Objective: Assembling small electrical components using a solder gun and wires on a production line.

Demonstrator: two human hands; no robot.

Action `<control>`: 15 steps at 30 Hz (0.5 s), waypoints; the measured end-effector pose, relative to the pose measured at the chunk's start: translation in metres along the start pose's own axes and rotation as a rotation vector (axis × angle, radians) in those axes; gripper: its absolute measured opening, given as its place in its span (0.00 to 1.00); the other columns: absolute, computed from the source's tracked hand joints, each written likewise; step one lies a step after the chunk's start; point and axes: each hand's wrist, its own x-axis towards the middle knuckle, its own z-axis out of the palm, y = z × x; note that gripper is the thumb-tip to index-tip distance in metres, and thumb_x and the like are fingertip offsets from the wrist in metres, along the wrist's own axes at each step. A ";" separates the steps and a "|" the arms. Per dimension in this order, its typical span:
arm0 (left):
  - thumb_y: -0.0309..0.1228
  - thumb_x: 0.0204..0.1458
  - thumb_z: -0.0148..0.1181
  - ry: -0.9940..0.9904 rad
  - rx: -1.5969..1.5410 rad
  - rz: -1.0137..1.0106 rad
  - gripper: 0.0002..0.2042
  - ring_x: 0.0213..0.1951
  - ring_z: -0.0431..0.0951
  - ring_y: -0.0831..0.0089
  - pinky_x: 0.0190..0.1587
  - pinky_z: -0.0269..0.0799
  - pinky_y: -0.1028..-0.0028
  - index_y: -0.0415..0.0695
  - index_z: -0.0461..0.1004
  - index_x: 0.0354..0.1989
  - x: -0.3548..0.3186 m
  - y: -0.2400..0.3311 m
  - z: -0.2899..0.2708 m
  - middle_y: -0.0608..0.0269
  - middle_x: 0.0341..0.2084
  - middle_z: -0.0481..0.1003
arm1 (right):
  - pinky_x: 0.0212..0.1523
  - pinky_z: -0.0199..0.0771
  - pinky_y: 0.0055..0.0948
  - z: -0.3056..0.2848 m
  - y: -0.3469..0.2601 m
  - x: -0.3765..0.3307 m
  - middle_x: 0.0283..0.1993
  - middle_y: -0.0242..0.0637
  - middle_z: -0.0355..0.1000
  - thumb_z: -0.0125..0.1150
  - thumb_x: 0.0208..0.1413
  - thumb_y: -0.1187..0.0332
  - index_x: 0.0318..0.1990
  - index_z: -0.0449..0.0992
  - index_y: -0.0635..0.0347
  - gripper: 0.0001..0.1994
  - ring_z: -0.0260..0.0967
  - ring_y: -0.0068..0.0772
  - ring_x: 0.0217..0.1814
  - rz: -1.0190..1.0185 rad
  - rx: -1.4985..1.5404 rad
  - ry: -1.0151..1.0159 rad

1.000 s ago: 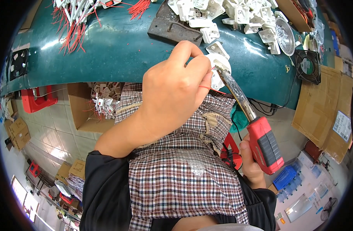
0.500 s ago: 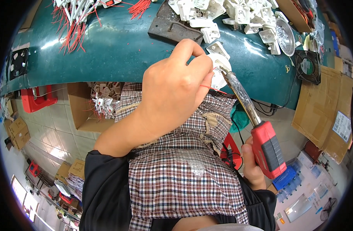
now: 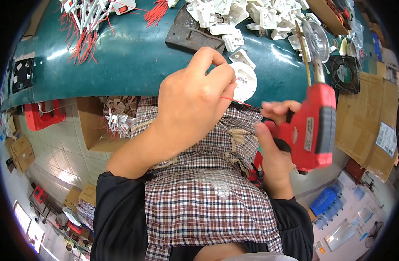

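Note:
My left hand (image 3: 197,95) is closed in a pinch at the table's front edge, with a thin red wire (image 3: 236,101) running out from between the fingers. Against its fingertips lies a round white plastic piece (image 3: 249,82), its hollow inside facing up; part of it is hidden by the hand. My right hand (image 3: 275,152) grips a red and black soldering gun (image 3: 320,126), thumb and forefinger spread apart. The gun's metal barrel, blurred, points to the far right, over the shallow metal dish (image 3: 324,43) and away from the white piece.
White plastic housings (image 3: 264,17) are heaped at the back, beside a dark metal block (image 3: 193,38). Red-wired white parts (image 3: 84,21) lie far left. Small fans (image 3: 345,74) stand at both sides. Below the table, a cardboard box (image 3: 92,130) holds more wired parts.
My right hand has risen with the soldering gun, swinging its tip off the white piece toward the far right. The left hand stays nearly in place, still pinching the red wire.

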 end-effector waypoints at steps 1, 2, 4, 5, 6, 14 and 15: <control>0.23 0.45 0.72 -0.005 0.002 -0.006 0.08 0.28 0.80 0.68 0.28 0.75 0.71 0.45 0.77 0.29 0.000 0.000 0.000 0.67 0.35 0.75 | 0.48 0.79 0.30 0.005 0.001 0.005 0.50 0.37 0.66 0.65 0.49 0.89 0.59 0.63 0.60 0.30 0.75 0.31 0.48 -0.005 0.003 0.001; 0.23 0.45 0.72 -0.002 0.004 -0.004 0.08 0.28 0.80 0.68 0.28 0.75 0.71 0.45 0.77 0.29 0.000 -0.001 0.000 0.67 0.35 0.75 | 0.50 0.80 0.30 0.008 0.001 0.010 0.50 0.37 0.66 0.65 0.50 0.90 0.59 0.62 0.60 0.30 0.75 0.32 0.51 -0.052 0.038 -0.036; 0.27 0.46 0.70 -0.003 -0.007 0.042 0.07 0.23 0.79 0.65 0.25 0.74 0.68 0.44 0.77 0.30 0.000 -0.004 0.001 0.65 0.36 0.74 | 0.52 0.80 0.30 0.010 -0.001 0.013 0.50 0.37 0.66 0.65 0.50 0.90 0.59 0.62 0.61 0.30 0.76 0.33 0.53 -0.103 0.074 -0.073; 0.27 0.46 0.70 -0.002 -0.007 0.043 0.07 0.23 0.79 0.65 0.25 0.74 0.68 0.44 0.77 0.30 0.000 -0.004 0.001 0.65 0.36 0.74 | 0.51 0.81 0.29 0.011 -0.002 0.013 0.51 0.37 0.66 0.64 0.51 0.90 0.58 0.62 0.61 0.29 0.76 0.32 0.53 -0.070 0.104 -0.088; 0.27 0.46 0.70 -0.001 -0.006 0.044 0.07 0.23 0.79 0.65 0.24 0.74 0.68 0.44 0.77 0.30 0.000 -0.004 0.001 0.65 0.36 0.74 | 0.51 0.81 0.28 0.011 -0.002 0.013 0.51 0.37 0.65 0.64 0.52 0.90 0.57 0.62 0.62 0.28 0.76 0.32 0.53 -0.036 0.134 -0.103; 0.27 0.46 0.71 0.007 -0.015 0.062 0.07 0.22 0.78 0.66 0.24 0.74 0.69 0.45 0.77 0.31 0.001 -0.006 0.001 0.66 0.36 0.74 | 0.48 0.80 0.26 0.019 0.002 0.020 0.45 0.38 0.70 0.62 0.55 0.89 0.55 0.63 0.64 0.23 0.78 0.29 0.46 0.009 0.167 -0.018; 0.26 0.45 0.70 -0.010 -0.019 0.058 0.08 0.23 0.79 0.66 0.25 0.74 0.68 0.45 0.77 0.32 0.001 -0.006 0.000 0.65 0.38 0.73 | 0.48 0.80 0.25 0.020 0.003 0.022 0.43 0.38 0.72 0.62 0.55 0.88 0.54 0.63 0.64 0.22 0.78 0.28 0.45 -0.001 0.148 -0.027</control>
